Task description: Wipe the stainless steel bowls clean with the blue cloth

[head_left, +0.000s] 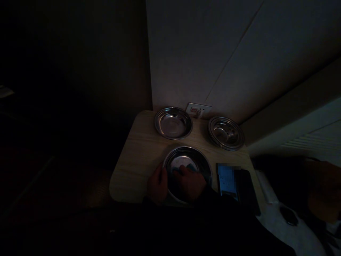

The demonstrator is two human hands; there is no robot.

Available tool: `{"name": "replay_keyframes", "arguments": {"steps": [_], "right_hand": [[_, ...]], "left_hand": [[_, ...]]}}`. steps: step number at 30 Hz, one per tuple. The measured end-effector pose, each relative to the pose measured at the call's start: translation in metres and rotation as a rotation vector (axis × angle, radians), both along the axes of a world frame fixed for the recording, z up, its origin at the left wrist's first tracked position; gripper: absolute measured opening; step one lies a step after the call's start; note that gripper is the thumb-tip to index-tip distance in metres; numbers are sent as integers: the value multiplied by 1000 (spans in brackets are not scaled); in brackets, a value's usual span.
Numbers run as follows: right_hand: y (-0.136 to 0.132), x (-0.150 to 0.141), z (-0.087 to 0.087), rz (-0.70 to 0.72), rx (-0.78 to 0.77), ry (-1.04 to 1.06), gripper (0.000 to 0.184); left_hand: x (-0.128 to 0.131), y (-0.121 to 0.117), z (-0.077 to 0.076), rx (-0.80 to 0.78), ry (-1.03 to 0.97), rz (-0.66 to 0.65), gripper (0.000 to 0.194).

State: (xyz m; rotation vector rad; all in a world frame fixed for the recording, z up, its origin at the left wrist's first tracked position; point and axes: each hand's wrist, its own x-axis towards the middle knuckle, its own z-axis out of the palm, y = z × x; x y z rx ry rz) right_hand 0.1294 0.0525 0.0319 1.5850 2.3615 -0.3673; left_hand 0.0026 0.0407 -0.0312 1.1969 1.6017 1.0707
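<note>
Desk [133, 167] in pale wood grain, dimly lit. Near centre, large stainless-steel bowl [201, 160]; far left, shallow steel dish [173, 125]; far right, stacked steel bowls [226, 136]; near right, lit smartphone [227, 179]. Right hand [192, 183] inside near bowl, touching blue-green cloth [191, 167], grip's closure impossible to tell. Left hand [157, 185] with grip closed on bowl's left edge.

Table [133, 156]: pale wood grain, rounded corners, at the wall. Wall [191, 53]: greyish, plain, crossed by a thin line. Socket [198, 109]: set in wall, near table's back edge. Light: dim overall; left side nearly black.
</note>
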Motion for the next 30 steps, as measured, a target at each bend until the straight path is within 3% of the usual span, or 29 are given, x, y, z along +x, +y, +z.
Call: {"name": "replay_keyframes", "arguments": {"steps": [5,11,16,22,26,30], "right_hand": [[15,-5,-5,-78,23,-14,31],[10,-5,-5,66,-67,40,29],[19,-9,-7,-37,-7,-9,32],[16,-7,-7,52,-48,33,29],[25,-7,-2,-14,-13,-14,31],[24,-7,-1,49,-78,8,29]], "left_hand": [[4,-1,0,-5,23,26,41],[12,-1,-5,5,96,167,39],[13,-1,-5,63,111,155,38],[13,-1,-5,60,108,171,38],[12,-1,-4,88,84,134,36],[14,-1,-3,56,100,197,37]]}}
